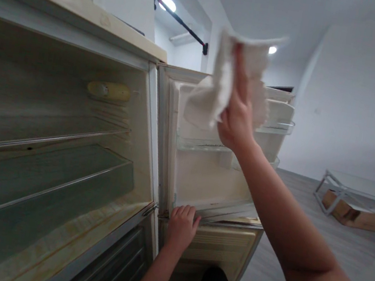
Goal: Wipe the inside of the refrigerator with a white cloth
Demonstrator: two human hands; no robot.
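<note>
My right hand (237, 115) is raised in front of the open fridge door (218, 174) and is closed on a white cloth (212, 92), which hangs bunched against the door's upper shelf. My left hand (181, 225) grips the bottom edge of that door, fingers curled over the edge. The door's clear shelves (194, 144) hold nothing.
The fridge compartment (47, 147) on the left has wire-edged glass shelves and a yellowed lamp cover (109, 91). A second door sits below. At the right, a low white table (361, 187) stands over a cardboard box (356, 217) on grey floor.
</note>
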